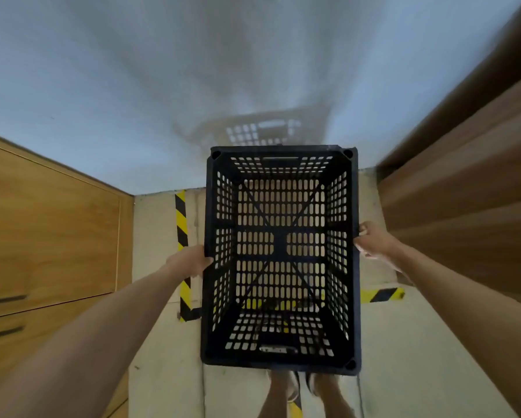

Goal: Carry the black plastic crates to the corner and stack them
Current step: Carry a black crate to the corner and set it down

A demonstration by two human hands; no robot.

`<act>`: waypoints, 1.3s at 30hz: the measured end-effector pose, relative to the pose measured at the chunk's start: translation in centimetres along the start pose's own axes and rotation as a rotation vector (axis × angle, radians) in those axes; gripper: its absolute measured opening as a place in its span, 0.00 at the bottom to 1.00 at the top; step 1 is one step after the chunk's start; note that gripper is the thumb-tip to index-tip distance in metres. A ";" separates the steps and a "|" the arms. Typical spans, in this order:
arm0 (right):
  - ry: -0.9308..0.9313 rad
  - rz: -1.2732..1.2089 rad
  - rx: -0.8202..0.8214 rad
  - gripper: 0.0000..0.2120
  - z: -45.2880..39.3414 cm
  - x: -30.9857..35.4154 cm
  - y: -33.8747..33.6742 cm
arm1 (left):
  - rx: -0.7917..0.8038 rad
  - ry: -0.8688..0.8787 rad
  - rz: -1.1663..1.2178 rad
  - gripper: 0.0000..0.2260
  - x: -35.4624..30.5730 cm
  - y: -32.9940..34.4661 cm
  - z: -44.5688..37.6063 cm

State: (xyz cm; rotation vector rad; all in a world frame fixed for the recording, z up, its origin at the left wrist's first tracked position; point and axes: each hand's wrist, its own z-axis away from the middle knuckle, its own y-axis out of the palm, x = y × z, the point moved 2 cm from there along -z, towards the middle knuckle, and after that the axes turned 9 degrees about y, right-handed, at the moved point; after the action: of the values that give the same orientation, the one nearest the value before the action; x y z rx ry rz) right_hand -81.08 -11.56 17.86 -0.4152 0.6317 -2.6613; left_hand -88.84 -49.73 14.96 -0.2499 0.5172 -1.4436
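A black plastic crate (280, 257) with perforated walls and floor hangs in front of me, seen from above, its far end close to the pale wall. My left hand (190, 260) grips its left rim, thumb over the edge. My right hand (373, 242) grips the right rim from outside. The crate holds nothing. Through its slotted floor I see the light floor and yellow-black tape. No other crate is in sight.
A wooden cabinet (48, 230) flanks the left and a brown panelled wall (464, 191) the right, forming a narrow corner. Yellow-black hazard tape (181, 224) marks the floor. The crate's shadow (262, 128) falls on the pale wall (132, 86). My feet (307, 390) show below the crate.
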 end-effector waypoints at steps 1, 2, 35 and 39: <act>-0.004 0.013 0.011 0.19 -0.5 1.1 0.0 | -0.012 -0.013 0.004 0.17 0.3 -0.3 -0.4; -0.008 0.022 0.020 0.19 -1.1 2.1 0.1 | -0.028 -0.026 0.021 0.18 0.4 -0.6 -0.8; 0.094 -0.131 0.225 0.27 -20.4 7.2 5.9 | -0.209 -0.360 0.827 0.26 -1.7 2.4 -16.3; -0.086 0.034 0.182 0.31 -17.3 11.1 5.0 | -0.230 -0.111 0.542 0.27 -5.1 -1.7 -14.5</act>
State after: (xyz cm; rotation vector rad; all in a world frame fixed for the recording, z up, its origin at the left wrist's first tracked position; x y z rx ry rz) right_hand -95.78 -13.98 2.78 -0.4597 0.3638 -2.6242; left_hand -97.45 -42.87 4.14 -0.3404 0.6054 -0.8393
